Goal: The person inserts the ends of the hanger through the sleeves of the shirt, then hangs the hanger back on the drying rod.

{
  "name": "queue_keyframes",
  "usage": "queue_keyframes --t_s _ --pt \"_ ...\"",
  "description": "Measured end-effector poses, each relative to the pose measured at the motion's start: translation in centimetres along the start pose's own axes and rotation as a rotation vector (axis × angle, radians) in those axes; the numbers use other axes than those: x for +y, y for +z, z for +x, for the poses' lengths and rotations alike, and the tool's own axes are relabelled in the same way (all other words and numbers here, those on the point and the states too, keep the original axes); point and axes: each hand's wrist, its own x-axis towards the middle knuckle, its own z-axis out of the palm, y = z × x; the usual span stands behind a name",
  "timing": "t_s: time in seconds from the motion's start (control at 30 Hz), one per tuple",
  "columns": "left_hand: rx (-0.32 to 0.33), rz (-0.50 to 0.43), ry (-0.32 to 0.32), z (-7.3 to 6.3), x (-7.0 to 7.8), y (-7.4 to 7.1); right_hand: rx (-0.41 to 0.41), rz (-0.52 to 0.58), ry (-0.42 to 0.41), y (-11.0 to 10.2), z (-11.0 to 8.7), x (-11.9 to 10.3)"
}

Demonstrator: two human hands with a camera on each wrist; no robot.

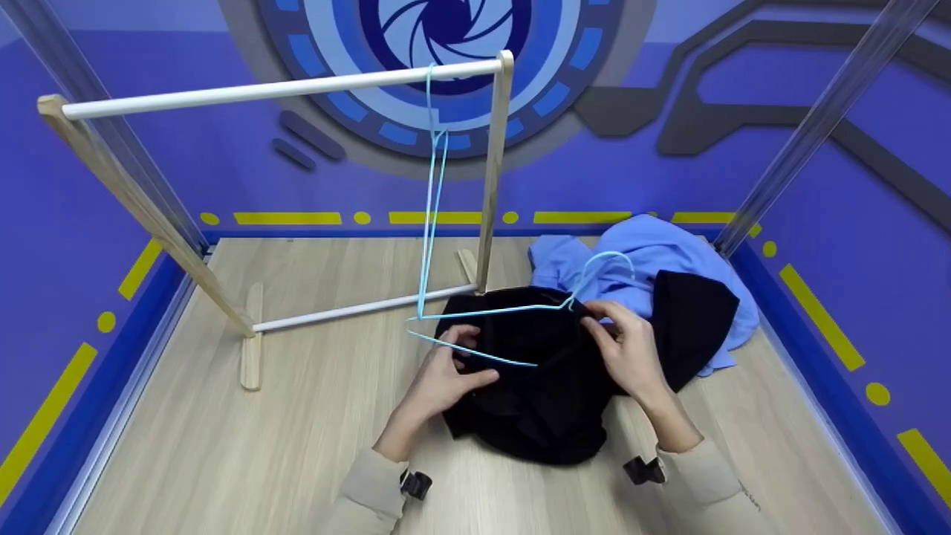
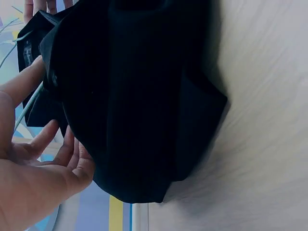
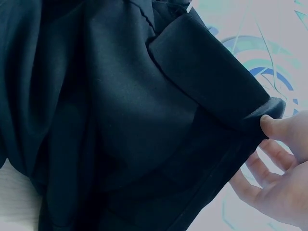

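Observation:
A black garment (image 1: pixel 550 416) lies bunched on the table, its opening facing up. Inside that opening is part of a light-blue wire hanger (image 1: pixel 490 311), its hook standing free above the cloth. At the garment's left edge, my left hand (image 1: pixel 442 383) has its thumb on the cloth and its fingers curled around the edge, with the hanger's wire passing between them. My right hand (image 1: pixel 628 349) pinches the top edge beside the hook's base between thumb and fingers. In the right wrist view, the pinched corner of the black garment (image 3: pixel 211 72) is stretched outward. The hanger's far end is hidden in the cloth.
A wooden rack with a white top rail (image 1: pixel 282 91) stands at back left. Another light-blue hanger (image 1: pixel 429 223) hangs from it, its lower end close to the hanger in the garment. Behind the black garment lies a crumpled blue garment (image 1: pixel 669 238). Patterned walls enclose the table.

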Motion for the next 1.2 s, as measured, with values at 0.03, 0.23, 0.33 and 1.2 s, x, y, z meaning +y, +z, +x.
queue_keyframes --t_s 0.03,0.23,0.33,1.2 --pt "0.003 0.007 0.002 0.0 0.0 0.0 -0.001 -0.002 0.000 -0.1 0.1 -0.5" --pt "0.036 0.070 0.001 0.2 0.0 0.3 -0.010 -0.001 -0.008 -0.4 0.3 -1.7" --pt "0.087 0.116 0.005 0.3 0.1 0.4 -0.011 0.003 -0.011 -0.4 0.2 -1.5" --pt "0.414 -0.046 0.059 0.2 -0.2 -1.5 0.008 -0.023 0.024 -0.2 -0.6 2.9"
